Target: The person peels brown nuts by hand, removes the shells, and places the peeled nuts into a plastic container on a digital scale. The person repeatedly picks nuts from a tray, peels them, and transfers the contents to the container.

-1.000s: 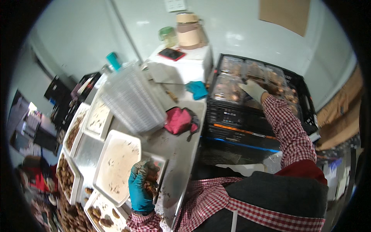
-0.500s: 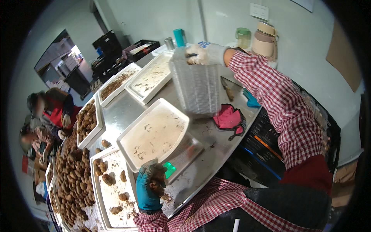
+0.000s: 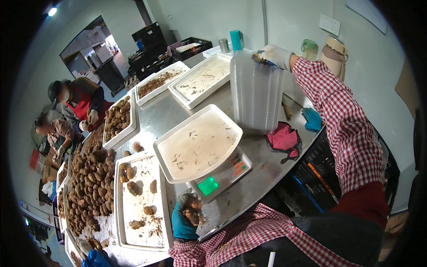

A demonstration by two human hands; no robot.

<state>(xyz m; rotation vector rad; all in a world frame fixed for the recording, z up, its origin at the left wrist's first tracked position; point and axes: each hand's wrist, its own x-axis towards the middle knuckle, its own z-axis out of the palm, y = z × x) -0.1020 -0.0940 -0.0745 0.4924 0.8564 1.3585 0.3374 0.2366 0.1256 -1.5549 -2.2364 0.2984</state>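
My left hand (image 3: 186,218), in a teal glove, is closed around brown, soil-covered tubers (image 3: 192,216) beside the scale's front corner. My right hand (image 3: 273,56), in a whitish glove, rests on the top of a tall stack of clear plastic trays (image 3: 256,95), its fingers curled over the upper rim. A digital scale (image 3: 222,180) with a lit green display stands between my arms. On it sits a white shallow tray (image 3: 198,144) holding only scraps of dirt. Left of my left hand, a white tray (image 3: 165,222) contains several tubers.
A large heap of tubers (image 3: 91,187) covers the table's left side. A pink-and-black cloth item (image 3: 284,137) and a blue glove (image 3: 312,119) lie near the right edge. Two people (image 3: 86,104) work at far left; another blue-gloved hand (image 3: 95,259) shows at lower left. Flasks stand behind.
The view has swung left, so everything sits further right in it. My left hand still holds tubers and my right hand stays on the stack. Another person's blue-gloved hand has appeared at lower left.
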